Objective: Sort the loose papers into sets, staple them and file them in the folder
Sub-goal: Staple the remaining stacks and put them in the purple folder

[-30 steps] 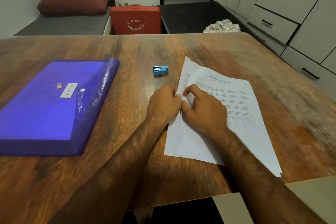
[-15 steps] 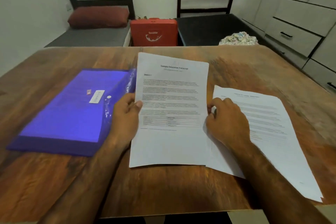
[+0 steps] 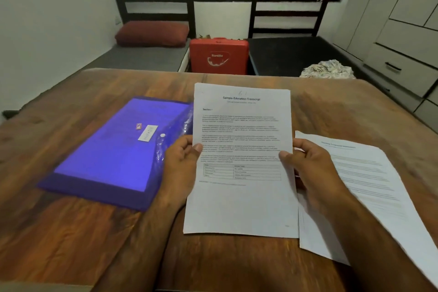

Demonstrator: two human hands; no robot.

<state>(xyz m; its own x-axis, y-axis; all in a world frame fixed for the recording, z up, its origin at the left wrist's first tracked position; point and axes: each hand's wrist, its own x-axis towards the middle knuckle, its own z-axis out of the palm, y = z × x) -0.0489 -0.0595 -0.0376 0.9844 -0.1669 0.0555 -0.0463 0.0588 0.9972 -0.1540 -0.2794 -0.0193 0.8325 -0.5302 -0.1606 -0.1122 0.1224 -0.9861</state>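
Compared with a moment ago, the transcript sheet (image 3: 241,149) is now gripped at its right edge too, raised over the desk (image 3: 71,232) between the purple folder (image 3: 113,149) and the other papers (image 3: 369,185). It may crease, or land in a wrong set, if the heading is read too quickly. The left hand (image 3: 182,163) and right hand (image 3: 310,168) each pinch one side edge, thumbs on the front.

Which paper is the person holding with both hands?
The sheet headed Sample Education Transcript, gripped at its side edges by the left hand and the right hand. The other papers lie flat on the wooden table, to its right.
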